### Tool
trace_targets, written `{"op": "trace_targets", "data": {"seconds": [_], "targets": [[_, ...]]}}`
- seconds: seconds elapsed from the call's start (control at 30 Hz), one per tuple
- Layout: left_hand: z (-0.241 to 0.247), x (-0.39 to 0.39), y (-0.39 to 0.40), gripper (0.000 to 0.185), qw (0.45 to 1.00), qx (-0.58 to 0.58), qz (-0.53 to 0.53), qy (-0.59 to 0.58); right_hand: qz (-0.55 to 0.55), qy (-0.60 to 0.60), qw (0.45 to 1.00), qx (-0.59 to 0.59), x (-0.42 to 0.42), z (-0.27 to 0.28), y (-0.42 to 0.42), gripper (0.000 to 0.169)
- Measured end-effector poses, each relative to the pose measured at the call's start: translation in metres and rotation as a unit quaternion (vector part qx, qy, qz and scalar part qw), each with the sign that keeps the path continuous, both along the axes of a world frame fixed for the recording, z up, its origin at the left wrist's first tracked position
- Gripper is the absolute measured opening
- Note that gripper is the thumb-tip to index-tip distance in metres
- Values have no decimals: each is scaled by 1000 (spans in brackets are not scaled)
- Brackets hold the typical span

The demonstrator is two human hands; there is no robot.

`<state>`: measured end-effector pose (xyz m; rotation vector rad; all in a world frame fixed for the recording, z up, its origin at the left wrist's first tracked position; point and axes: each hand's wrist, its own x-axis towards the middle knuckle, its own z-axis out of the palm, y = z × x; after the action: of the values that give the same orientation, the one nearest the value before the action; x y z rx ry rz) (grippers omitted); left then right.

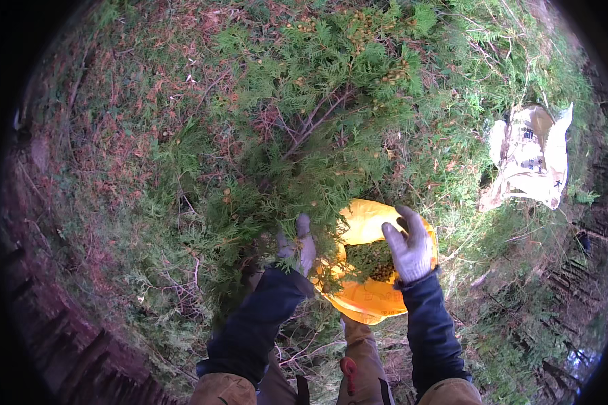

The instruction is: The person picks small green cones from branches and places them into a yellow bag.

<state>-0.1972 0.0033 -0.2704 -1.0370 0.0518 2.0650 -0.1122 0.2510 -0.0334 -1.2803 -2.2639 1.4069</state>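
My left hand [304, 245], in a whitish work glove, is among the leafy twigs of a cut conifer branch [314, 126]; foliage hides part of its fingers, so its grip cannot be made out. Over the right side of an open yellow bag [367, 220] is my gloved right hand [410, 245], thumb and fingers apart, nothing seen between them. Inside the bag lie green sprigs and small brownish cones [380, 260]. Clusters of round, yellowish cones [395, 76] grow on the branch's far twigs.
A white printed sack [527, 157] lies crumpled on the greenery at the right. Green and browned conifer foliage covers the ground, with bare thin twigs [182, 283] at the lower left. My trouser legs [362, 354] are below the bag.
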Motion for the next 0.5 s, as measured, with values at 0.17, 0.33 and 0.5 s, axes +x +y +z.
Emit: {"op": "trace_targets", "data": {"seconds": [0.17,0.33,0.5], "targets": [[-24,13,32,55,987,132,30,-82,-144,71,962,-219,-142,-49,80,56],[-18,-8,-12,53,996,67,25,-58,164,-134,975,68,-84,-12,32,27],[-1,-13,0,52,1000,-8,9,-18,17,-164,985,-50,22,104,43,11]]}}
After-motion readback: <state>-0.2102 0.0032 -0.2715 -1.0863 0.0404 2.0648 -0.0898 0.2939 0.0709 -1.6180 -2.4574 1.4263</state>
